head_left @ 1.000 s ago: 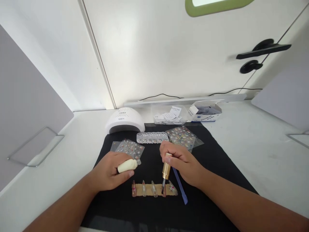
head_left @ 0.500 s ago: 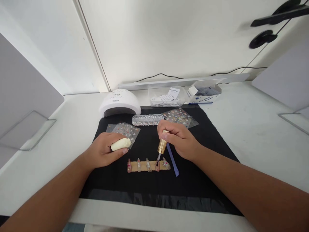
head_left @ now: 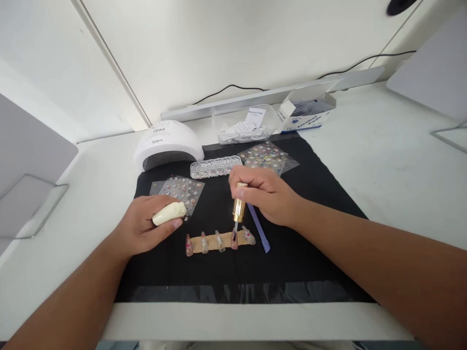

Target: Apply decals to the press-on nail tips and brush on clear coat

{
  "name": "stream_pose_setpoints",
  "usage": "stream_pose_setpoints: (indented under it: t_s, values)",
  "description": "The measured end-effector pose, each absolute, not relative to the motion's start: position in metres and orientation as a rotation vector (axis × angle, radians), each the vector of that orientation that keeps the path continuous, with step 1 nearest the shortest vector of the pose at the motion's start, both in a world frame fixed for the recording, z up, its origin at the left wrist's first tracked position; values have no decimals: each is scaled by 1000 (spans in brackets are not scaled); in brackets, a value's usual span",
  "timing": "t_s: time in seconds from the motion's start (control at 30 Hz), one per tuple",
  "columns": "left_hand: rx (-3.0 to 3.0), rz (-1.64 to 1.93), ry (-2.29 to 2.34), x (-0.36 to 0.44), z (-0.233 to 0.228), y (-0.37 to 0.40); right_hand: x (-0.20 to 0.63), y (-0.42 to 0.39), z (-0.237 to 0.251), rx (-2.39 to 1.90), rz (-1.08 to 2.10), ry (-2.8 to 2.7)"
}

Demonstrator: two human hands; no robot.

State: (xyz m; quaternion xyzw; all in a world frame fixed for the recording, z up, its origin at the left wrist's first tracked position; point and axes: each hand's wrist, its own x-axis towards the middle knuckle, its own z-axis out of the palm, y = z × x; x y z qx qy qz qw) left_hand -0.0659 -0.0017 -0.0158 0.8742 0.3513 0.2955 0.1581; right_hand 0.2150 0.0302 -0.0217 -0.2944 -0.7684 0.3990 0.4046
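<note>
My right hand (head_left: 268, 194) pinches the gold cap of a nail polish brush (head_left: 239, 208), bristles pointing down. The brush tip meets a pinkish false nail (head_left: 234, 241), the second from the right on a tan strip (head_left: 211, 244). Other decorated false nails, such as a pink one (head_left: 188, 245) at the left end, stand across the strip. My left hand (head_left: 146, 223) is closed around a cream nail polish bottle (head_left: 169, 214), tilted on its side with its neck toward the right. A purple stick tool (head_left: 258, 227) lies just right of the strip.
Behind my hands are a white nail lamp (head_left: 170, 141), a clear rhinestone case (head_left: 215, 167), sticker sheets (head_left: 264, 156), more stickers (head_left: 178, 189), a clear tub (head_left: 219, 131) and an alcohol pads box (head_left: 306, 116). A black mat (head_left: 204, 277) covers the white table (head_left: 365, 146).
The view has tilted and shifted a little, so everything sits differently in the frame. The brush remains at the same false nail, and both hands keep their holds.
</note>
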Motion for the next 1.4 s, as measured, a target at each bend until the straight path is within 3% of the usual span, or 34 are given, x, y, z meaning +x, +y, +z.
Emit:
stream_pose_setpoints:
  t_s: [1.4]
  values:
    - [2606,827,977,-70,-17,-2,215,32,-22,-694,935,-2019]
